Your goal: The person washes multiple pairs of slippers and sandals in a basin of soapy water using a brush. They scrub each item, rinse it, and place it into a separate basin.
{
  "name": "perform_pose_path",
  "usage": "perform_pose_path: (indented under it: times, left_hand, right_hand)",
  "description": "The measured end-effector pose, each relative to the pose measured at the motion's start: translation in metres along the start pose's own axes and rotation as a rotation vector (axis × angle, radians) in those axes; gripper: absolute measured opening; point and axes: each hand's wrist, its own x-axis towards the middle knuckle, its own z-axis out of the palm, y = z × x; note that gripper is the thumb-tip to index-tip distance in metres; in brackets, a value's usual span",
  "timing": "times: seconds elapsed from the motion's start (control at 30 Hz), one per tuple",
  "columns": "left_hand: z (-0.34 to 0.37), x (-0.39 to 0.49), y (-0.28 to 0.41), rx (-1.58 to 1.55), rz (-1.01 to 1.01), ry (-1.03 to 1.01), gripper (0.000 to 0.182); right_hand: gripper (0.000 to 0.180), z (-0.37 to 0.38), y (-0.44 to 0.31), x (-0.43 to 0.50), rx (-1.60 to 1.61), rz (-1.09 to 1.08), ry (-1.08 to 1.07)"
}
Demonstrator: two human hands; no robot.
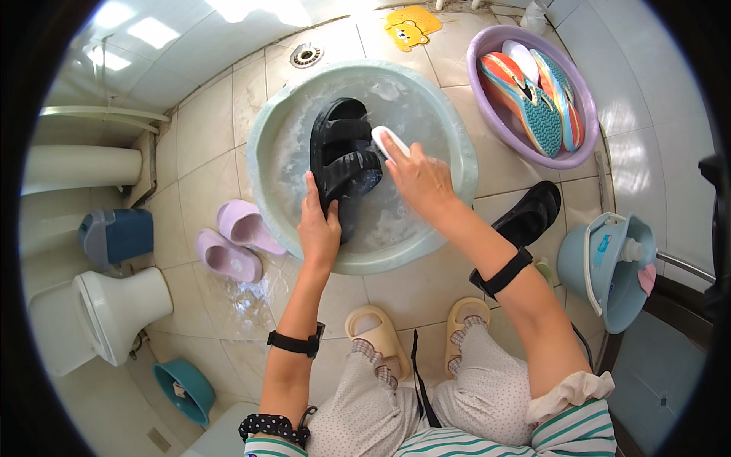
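A pale green plastic basin point(465, 165) holds cloudy, sudsy water. Over it, my left hand point(320, 228) grips a wet black two-strap sandal point(328, 151) by its side near the heel, thumb and fingers on opposite edges. The lower part of the sandal dips towards the water. In my right hand point(420, 174) is a white scrubbing brush point(388, 143), index finger laid along its back. Its dark bristles face the sandal's straps; whether they touch is unclear. Another black sandal point(531, 211) lies on the floor tiles right of the basin, partly behind my right forearm.
A purple basin point(591, 134) with colourful sneakers stands at the upper right. Below it is a light blue bucket point(577, 257). Lilac slippers point(234, 257) touch or adjoin the basin's left side. A toilet point(125, 308), teal basin point(194, 400) and floor drain point(307, 55) are also in view.
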Motion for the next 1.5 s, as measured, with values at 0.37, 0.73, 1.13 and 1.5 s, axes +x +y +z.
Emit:
perform_pose_path:
  times: [0.37,0.73,1.13,1.5]
  left_hand:
    - [0.003,0.006,-0.010,-0.136,-0.087,-0.034,0.070]
    - [0.004,0.007,-0.004,-0.068,-0.099,-0.021,0.068]
    - [0.009,0.009,0.013,0.092,-0.125,-0.089,0.072]
    - [0.009,0.014,0.015,0.066,-0.096,-0.024,0.074]
  right_hand:
    - [0.049,0.011,-0.007,-0.013,0.626,0.151,-0.098]
    - [0.053,-0.016,-0.013,-0.029,0.098,-0.210,0.014]
    - [0.053,0.035,-0.035,-0.027,0.246,0.033,-0.167]
    - [0.053,0.019,-0.025,-0.012,-0.074,-0.103,-0.118]
